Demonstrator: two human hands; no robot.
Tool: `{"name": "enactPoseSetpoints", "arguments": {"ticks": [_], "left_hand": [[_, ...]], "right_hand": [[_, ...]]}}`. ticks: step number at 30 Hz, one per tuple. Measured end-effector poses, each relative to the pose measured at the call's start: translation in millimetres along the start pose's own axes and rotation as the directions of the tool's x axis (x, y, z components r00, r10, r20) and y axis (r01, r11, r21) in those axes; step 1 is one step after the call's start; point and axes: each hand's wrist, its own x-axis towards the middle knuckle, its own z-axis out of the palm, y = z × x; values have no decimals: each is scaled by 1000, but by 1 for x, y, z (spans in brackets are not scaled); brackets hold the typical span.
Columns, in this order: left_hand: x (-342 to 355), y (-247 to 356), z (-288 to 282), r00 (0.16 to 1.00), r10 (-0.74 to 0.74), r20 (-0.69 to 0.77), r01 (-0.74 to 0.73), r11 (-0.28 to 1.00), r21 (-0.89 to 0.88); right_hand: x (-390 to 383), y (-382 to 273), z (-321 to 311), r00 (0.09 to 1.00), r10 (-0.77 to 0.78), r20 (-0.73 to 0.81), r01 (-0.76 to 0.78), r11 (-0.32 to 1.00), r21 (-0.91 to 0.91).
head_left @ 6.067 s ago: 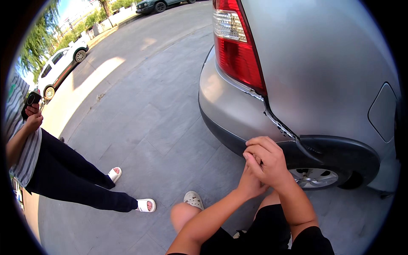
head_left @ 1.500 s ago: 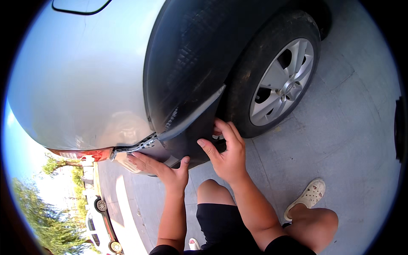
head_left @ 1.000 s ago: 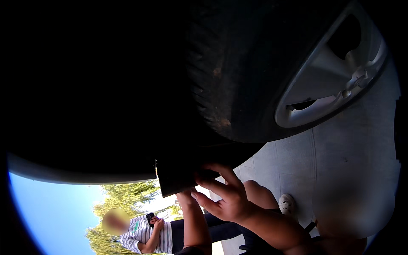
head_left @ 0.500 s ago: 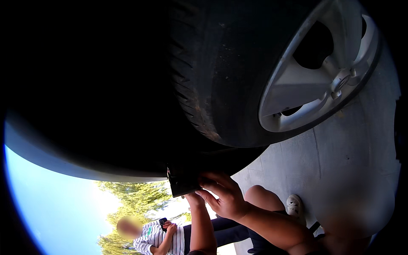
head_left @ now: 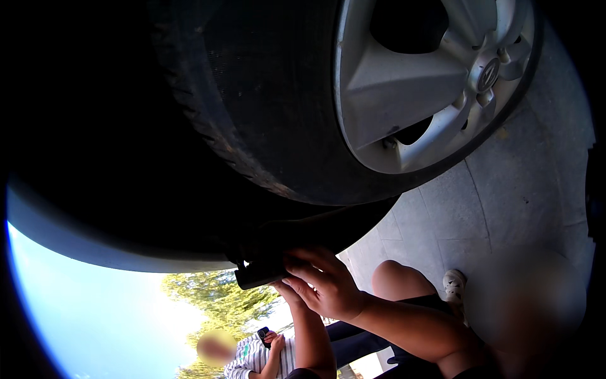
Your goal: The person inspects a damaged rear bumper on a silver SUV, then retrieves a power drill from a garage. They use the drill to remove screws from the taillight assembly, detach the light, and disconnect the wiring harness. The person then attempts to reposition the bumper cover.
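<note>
Gripping the black mudflap (head_left: 262, 273) at its lower edge, just under the dark tyre (head_left: 252, 107) and wheel arch, with right hand (head_left: 325, 287) fingers curled around it. Reaching up behind with left hand (head_left: 287, 292), mostly hidden, grip impossible to tell. Standing beyond, a striped-shirted person (head_left: 255, 357) holding a phone (head_left: 263, 336).

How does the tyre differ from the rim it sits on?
The tyre is black and matt, with a ridged tread; the rim is silver-grey and smooth. The tyre is one solid band, while the rim has spokes with dark gaps between them. The tyre lies mostly in shadow; the rim catches light. Both belong to one wheel.
</note>
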Motion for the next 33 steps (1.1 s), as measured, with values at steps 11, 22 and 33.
{"name": "enactPoseSetpoints", "arguments": {"ticks": [11, 22, 33], "left_hand": [[7, 11, 8, 1000, 0, -14, 0, 1000, 16], [13, 18, 19, 999, -5, -34, 5, 1000, 14], [17, 19, 41, 997, -15, -77, 13, 999, -31]], "right_hand": [[42, -4, 1, 989, 60, 137, -67, 996, 52], [42, -1, 14, 984, 34, 173, -39, 999, 26], [49, 7, 7, 993, 30, 116, -48, 987, 154]]}}
